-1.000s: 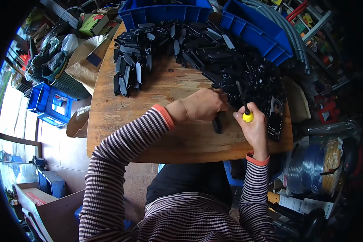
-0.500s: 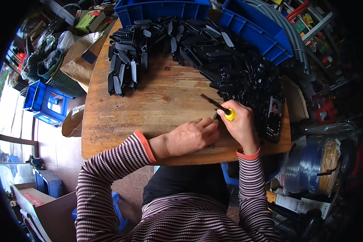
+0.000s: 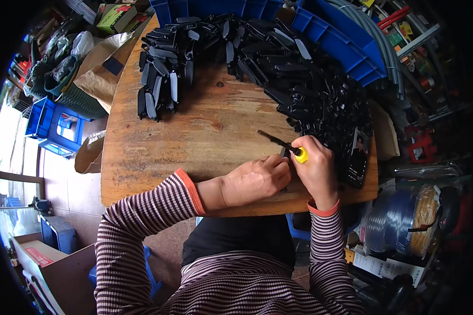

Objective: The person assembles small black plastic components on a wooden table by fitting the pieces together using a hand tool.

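Swung leftward, my tool, likely light, suits a handle grip, right hand wrapped round, left hand pinching a dark piece.

Table: worn, rough wood. On it: satin black plastic parts. Behind: smooth blue plastic bins.

**A Cluttered Workshop**

The room looked like a small workshop: a worn wooden tabletop bore heaped black parts, with blue plastic crates along its far side. Grey tubing curved near a crowded metal rack at right, with plastic-wrapped coils nearer. At left, a paper bag, a green basket and an open box stood about a tiled floor, near bright glass panes.
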`<state>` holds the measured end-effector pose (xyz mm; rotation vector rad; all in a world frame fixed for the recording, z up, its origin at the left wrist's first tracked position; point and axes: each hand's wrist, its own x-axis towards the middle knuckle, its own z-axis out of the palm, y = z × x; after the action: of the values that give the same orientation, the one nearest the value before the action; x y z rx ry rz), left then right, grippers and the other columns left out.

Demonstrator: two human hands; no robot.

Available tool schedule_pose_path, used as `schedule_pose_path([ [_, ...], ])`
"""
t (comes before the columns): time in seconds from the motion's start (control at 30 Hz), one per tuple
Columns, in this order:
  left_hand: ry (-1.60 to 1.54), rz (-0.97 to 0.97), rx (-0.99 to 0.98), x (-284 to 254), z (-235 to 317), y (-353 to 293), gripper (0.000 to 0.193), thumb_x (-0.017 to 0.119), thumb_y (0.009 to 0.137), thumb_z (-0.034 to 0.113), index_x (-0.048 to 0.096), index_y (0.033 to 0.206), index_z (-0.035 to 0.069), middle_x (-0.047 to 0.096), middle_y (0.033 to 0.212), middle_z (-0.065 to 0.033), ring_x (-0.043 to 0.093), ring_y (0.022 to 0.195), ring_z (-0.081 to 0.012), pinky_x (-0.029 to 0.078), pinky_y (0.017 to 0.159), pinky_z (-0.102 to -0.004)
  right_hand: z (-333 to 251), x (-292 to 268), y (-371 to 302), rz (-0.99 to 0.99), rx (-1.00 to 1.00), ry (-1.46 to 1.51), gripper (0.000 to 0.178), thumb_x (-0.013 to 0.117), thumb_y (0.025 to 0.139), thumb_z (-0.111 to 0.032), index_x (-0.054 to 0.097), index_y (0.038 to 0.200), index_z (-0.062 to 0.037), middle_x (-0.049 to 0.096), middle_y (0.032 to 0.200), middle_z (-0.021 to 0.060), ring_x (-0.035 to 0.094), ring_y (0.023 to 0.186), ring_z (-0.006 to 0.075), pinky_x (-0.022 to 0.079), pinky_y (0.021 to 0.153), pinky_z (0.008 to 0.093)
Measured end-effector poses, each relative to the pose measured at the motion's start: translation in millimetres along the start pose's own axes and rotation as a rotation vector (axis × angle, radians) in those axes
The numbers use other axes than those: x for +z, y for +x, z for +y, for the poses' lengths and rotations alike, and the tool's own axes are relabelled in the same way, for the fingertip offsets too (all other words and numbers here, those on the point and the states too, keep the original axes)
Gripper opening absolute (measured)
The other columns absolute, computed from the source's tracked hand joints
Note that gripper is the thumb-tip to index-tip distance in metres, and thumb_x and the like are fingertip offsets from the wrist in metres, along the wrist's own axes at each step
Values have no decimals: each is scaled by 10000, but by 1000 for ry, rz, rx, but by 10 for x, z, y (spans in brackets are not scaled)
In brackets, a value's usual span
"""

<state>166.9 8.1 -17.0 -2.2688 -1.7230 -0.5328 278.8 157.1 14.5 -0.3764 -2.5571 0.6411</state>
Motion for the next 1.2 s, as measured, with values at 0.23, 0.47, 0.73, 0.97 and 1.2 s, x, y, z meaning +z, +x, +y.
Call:
schedule_pose_path([
  [0.23,-11,28,-8,29,-2,-32,345,584,772,140,597,1084,-7,587,1151,-133,585,927,-213,547,761,-275,69,-211,187,-278,-91,85,150,712,792,-14,573,850,-20,655,803,112,648,675,273,500,577,320],
  [0.47,-117,-26,-20,19,-7,12,400,583,782,119,587,1159,-14,563,1221,-149,584,985,-243,538,824,-304,-67,191,452,182,77,727,152,687,910,-147,596,857,-37,653,738,39,563,614,33,438,546,178],
  [0.73,-63,-110,163,81,-352,230,468,639,748,123,613,1213,80,503,1349,-145,528,1175,-270,527,866,-326,365,-329,219,300,221,231,123,723,840,-71,626,888,-14,667,791,65,628,684,145,486,606,264],
  [0.97,-209,71,-299,135,-1138,215,349,610,778,111,638,1125,129,594,1092,-88,593,1023,-248,490,813,-415,388,-171,138,84,-97,-97,181,718,772,16,640,936,3,644,902,128,634,798,288,507,705,332],
  [1.2,226,146,-347,-71,-1727,355,282,613,724,36,645,999,92,612,899,-90,625,905,-293,502,766,-407,307,-282,-7,143,54,57,183,708,775,39,629,938,15,643,912,134,646,819,287,510,716,331],
])
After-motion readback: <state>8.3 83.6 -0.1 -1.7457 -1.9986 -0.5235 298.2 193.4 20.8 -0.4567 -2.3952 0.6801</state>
